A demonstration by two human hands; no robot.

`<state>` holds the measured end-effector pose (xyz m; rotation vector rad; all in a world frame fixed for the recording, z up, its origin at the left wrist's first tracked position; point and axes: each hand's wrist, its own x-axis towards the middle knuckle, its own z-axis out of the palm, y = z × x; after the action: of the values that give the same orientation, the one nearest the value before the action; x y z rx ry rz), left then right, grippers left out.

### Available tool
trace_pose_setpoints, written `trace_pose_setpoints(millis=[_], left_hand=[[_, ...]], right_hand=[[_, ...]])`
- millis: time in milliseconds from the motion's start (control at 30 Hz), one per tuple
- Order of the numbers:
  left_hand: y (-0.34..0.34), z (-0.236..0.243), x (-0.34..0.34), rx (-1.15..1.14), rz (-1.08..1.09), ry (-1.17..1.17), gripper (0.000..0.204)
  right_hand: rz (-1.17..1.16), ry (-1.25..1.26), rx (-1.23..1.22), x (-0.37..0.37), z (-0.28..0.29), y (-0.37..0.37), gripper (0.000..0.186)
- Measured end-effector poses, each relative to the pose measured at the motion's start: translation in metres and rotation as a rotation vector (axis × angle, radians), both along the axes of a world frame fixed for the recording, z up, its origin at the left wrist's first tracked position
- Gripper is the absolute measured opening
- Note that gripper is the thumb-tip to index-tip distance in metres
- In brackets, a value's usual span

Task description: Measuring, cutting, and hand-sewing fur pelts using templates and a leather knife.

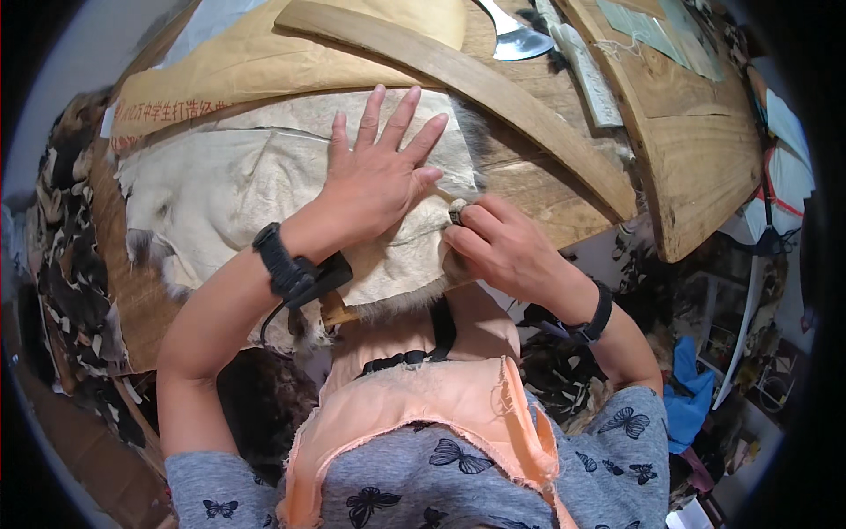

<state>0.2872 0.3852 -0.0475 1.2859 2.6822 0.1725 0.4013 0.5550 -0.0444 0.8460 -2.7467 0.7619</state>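
Hide (220,194): lies spread on the wooden table (141,309), fur side down, directly in front of the body; tucked at the top under the yellow paper.
Colour: creamy white across the bare skin side, with faint yellowish patches toward the right.
Fur: shows as a soft grey fringe at the lower and right edges, with a darker tuft at the lower left corner.
Surface: wrinkled and slightly raised near the middle; crossed by a dark line, seam or fold impossible to tell, along the upper part.
Outline: irregular, ragged at the left.
Left hand (374,176): open, palm down, fingers spread, resting on the hide.
Right hand (507,238): curled closed at the hide's right edge, beside a small grey item (457,212); cannot tell exactly what is gripped.
Yellow paper (264,66): printed in red near the lower left edge, with a row of Chinese characters and a second row partly visible below.
Grey shirt (397,467): patterned with dark butterflies, without lettering in sight.
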Motion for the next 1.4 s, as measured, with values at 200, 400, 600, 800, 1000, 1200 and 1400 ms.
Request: trace_pose_setpoints(millis=[200,400,600,800,1000,1200,1400], left_hand=[[0.001,-0.017,-0.003,0.003,-0.04,0.032,0.054],[0.002,-0.021,-0.003,0.014,-0.05,0.063,0.055],[0.003,-0.022,-0.003,0.023,-0.053,0.112,0.054],[-0.001,-0.023,-0.004,0.021,-0.05,0.089,0.055],[-0.026,0.027,0.006,0.076,-0.008,0.065,0.054],[-0.068,0.035,0.038,-0.198,0.197,0.099,0.052],[-0.061,0.019,0.038,-0.142,0.242,0.13,0.059]], right_hand=[[0.043,0.142,0.024,0.002,-0.007,0.002,0.016],[-0.065,-0.078,-0.046,-0.003,-0.013,-0.008,0.009],[0.022,-0.211,-0.173,0.017,-0.007,-0.012,0.007],[-0.012,-0.36,-0.421,0.011,0.016,0.006,0.01],[-0.677,-0.571,-0.519,-0.024,0.02,0.024,0.018],[-0.755,-0.787,-0.41,-0.047,0.01,0.021,0.025],[-0.606,-0.86,-0.248,-0.061,0.018,0.014,0.032]])
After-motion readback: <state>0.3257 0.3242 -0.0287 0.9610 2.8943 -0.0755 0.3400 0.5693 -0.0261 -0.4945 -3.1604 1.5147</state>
